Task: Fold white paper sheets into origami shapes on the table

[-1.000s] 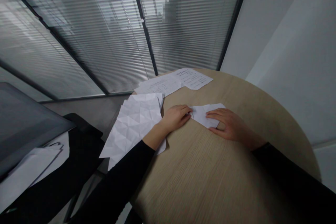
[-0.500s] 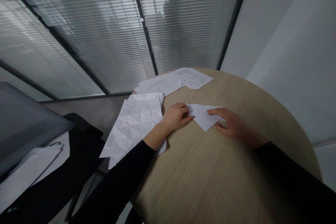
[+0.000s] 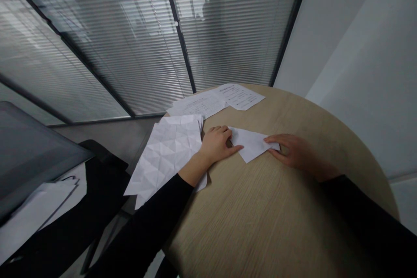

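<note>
A folded piece of white paper (image 3: 250, 144), roughly triangular, lies on the round wooden table (image 3: 260, 217) between my hands. My left hand (image 3: 217, 142) grips its left end, thumb along the near edge and fingers curled over the top. At the right end, my right hand (image 3: 288, 150) pinches the narrow tip between thumb and fingers. Just left of my left hand rests a stack of creased white sheets (image 3: 171, 147), partly overhanging the table's edge and partly covered by my left forearm.
Printed sheets (image 3: 239, 96) lie at the far edge of the table. A dark chair (image 3: 107, 182) on the left holds more papers (image 3: 32, 213). Behind the table stand glass panels with blinds (image 3: 228, 30) and a white wall (image 3: 358, 52).
My right hand has moved slightly right, its grip now at the paper's right tip. The paper has turned a little, its right end nearer me and its lower corner further left.
</note>
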{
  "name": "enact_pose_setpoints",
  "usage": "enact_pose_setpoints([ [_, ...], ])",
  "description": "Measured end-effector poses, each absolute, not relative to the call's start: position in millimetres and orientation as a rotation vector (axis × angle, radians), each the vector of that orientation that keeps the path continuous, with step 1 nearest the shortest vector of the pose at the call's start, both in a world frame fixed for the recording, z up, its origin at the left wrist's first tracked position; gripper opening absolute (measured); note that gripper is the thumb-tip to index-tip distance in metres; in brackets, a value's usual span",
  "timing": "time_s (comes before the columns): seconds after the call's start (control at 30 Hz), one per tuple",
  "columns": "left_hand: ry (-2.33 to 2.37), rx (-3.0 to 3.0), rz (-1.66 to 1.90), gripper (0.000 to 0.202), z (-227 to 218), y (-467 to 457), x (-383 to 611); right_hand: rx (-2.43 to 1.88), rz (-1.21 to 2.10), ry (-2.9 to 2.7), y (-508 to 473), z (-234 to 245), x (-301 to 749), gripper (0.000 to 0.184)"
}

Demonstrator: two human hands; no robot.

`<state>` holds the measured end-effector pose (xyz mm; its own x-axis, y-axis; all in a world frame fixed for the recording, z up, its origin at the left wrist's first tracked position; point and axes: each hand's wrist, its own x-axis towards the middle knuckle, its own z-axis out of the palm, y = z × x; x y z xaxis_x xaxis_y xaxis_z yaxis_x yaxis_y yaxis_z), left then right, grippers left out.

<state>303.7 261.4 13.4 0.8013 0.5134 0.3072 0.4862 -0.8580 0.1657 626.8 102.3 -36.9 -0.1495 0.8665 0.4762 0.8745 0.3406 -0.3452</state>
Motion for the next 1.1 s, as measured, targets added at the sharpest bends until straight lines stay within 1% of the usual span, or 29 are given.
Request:
enact_pose_setpoints([
  [0.1,0.803,2.905,0.524,0.057,14,262,303,-1.519,0.042,-2.004,102,-38,630,0.020],
  [0.33,0.789,2.880,0.554,0.059,12,262,302,-1.429,0.261,-1.871,111,-45,636,0.024],
  [0.5,0.750,2.866,0.581,0.060,9,263,304,-1.460,0.221,-1.865,114,-47,636,0.021],
  [0.73,0.722,2.841,0.533,0.051,11,264,303,-1.524,0.069,-1.838,117,-54,632,0.021],
  [0.83,0.699,2.834,0.516,0.041,12,265,302,-1.530,0.037,-1.851,117,-53,630,0.020],
  [0.93,0.672,2.848,0.494,0.021,14,266,301,-1.554,0.024,-1.857,118,-51,628,0.018],
  [1.0,0.659,2.866,0.475,0.011,14,267,301,-1.563,0.014,-1.851,119,-51,627,0.017],
  [1.1,0.648,2.875,0.462,0.010,12,269,301,-1.557,0.010,-1.849,122,-53,625,0.017],
])
